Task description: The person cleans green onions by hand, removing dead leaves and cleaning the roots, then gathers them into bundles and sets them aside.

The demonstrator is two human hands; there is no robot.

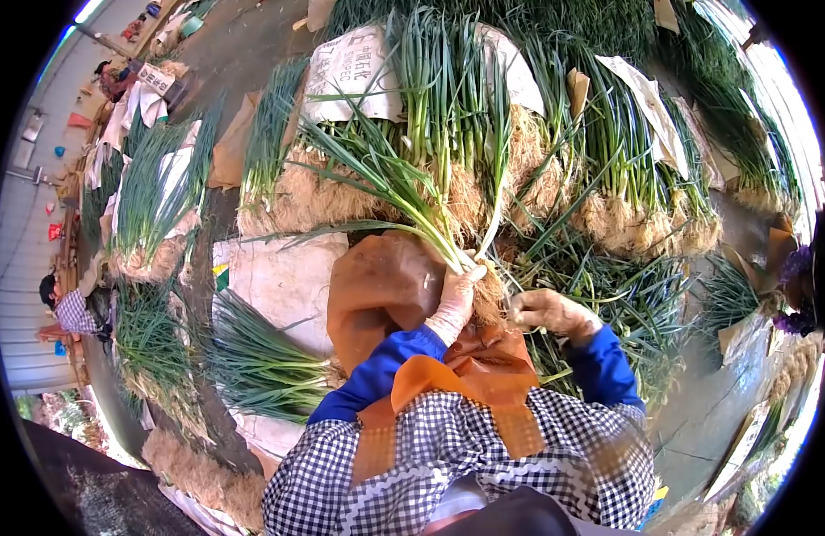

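Observation:
My left hand point(457, 299) is closed round the lower stalks of a few green onions point(439, 228), whose leaves fan out up and to the left. Their pale roots point(490, 295) hang beside my fingers, over the orange-brown apron point(385, 286) on my lap. Just right of these roots is my right hand point(551, 313), its fingers curled together; whether anything small is between them I cannot make out. A sheaf of green onions point(274, 362) lies to the left on a white sack point(283, 277).
Upright bundles of green onions point(443, 107) with bushy roots stand in a row ahead. Loose leaves point(627, 304) are heaped at the right. More bundles point(158, 196) line the left side. A person point(73, 308) in a checked top is at the far left.

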